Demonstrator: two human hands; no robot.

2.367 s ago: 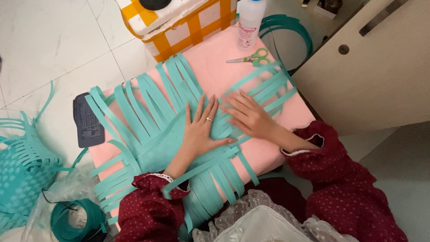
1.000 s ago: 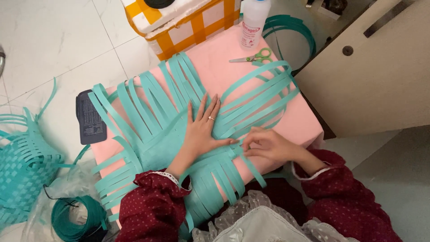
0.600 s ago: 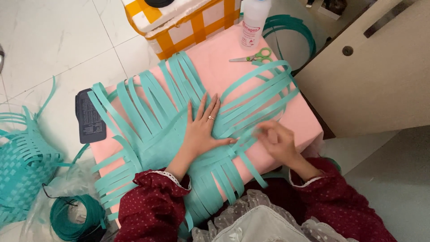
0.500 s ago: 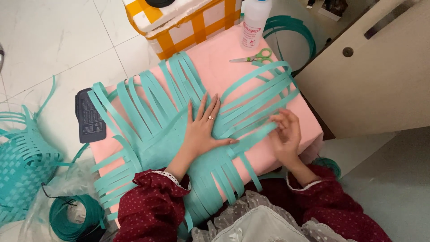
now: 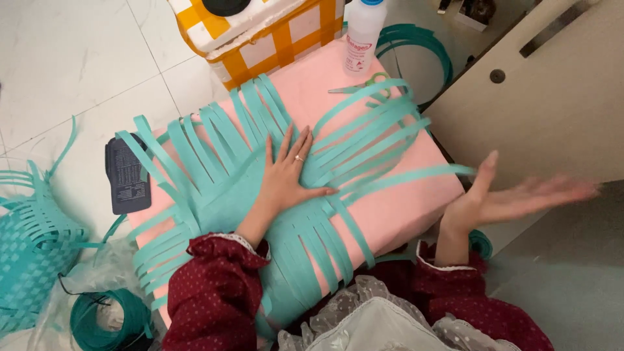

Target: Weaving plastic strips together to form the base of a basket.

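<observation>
Teal woven strips (image 5: 260, 195) lie on the pink bench (image 5: 403, 208), loose ends fanning up-right. Left hand (image 5: 286, 179) presses flat, fingers spread. Right hand (image 5: 513, 198) hovers open, empty, blurred.

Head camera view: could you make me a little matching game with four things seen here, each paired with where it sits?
Things:
1. green-handled scissors
2. white plastic bottle with a blue cap
3. flat black rectangular device
4. coiled roll of teal strip

Places:
A. on the white floor by the pink block's left edge
B. lying on the pink block at its far end, near the bottle
C. low left, on clear plastic wrap
D. standing upright at the pink block's far edge

Pairs: 1-B, 2-D, 3-A, 4-C
</observation>
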